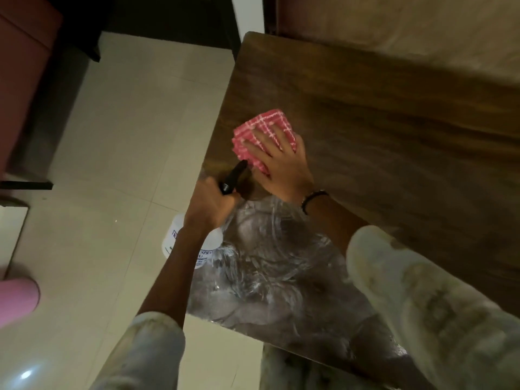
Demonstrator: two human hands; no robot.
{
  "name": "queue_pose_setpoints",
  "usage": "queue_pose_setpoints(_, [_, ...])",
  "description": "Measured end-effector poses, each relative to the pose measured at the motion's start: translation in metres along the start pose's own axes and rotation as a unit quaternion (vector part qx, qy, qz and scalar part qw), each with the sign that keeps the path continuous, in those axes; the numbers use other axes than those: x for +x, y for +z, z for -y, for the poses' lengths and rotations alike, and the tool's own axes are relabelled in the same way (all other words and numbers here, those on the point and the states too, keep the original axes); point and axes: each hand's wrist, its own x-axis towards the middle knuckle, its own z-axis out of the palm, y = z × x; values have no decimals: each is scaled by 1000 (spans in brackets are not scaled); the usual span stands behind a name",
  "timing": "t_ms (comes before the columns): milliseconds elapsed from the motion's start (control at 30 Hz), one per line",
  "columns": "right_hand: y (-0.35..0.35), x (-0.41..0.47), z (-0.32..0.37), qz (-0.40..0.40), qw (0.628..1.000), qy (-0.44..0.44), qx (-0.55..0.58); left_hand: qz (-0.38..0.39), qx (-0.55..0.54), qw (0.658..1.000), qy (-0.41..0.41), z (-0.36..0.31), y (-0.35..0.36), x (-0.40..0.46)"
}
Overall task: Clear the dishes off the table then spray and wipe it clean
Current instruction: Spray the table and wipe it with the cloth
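The wooden counter [380, 130] fills the right side of the frame and no dishes show on it, so I'd say we're into the spray-and-wipe part. There's a wet, streaky patch on it toward the lower middle. The white spray bottle [194, 243] hangs off the counter's left edge at center-left, black nozzle pointing up toward the cloth. It's probably light, stiff plastic, maybe slick if wet, and best held at the neck under the trigger. The red checked cloth [263, 136] sits folded near the counter's left edge, mid-frame. It looks soft and floppy, so pressing from on top beats pinching. The right hand [277, 161] lies flat on it, fingers spread straight, pressing down. The left hand [209, 204] has its grip curled tight around the bottle's neck.
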Motion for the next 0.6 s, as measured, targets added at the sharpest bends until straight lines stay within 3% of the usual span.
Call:
queue_pose_setpoints(67, [-1, -31, -22, -2, 997, -71, -19, 16, 57, 998, 1, -4, 9, -8])
queue_pose_setpoints(133, [-6, -62, -45, -12, 997, -71, -30, 29, 80, 996, -10, -12, 21, -19])
queue_pose_setpoints(367, [-29, -143, -122, 3, 991, 131, -28, 83, 47, 995, 38, -38, 74, -59])
queue_pose_setpoints(600, [-26, -233, -106, -10, 969, 244, 21, 123, 33, 991, 48, -51, 131, -97])
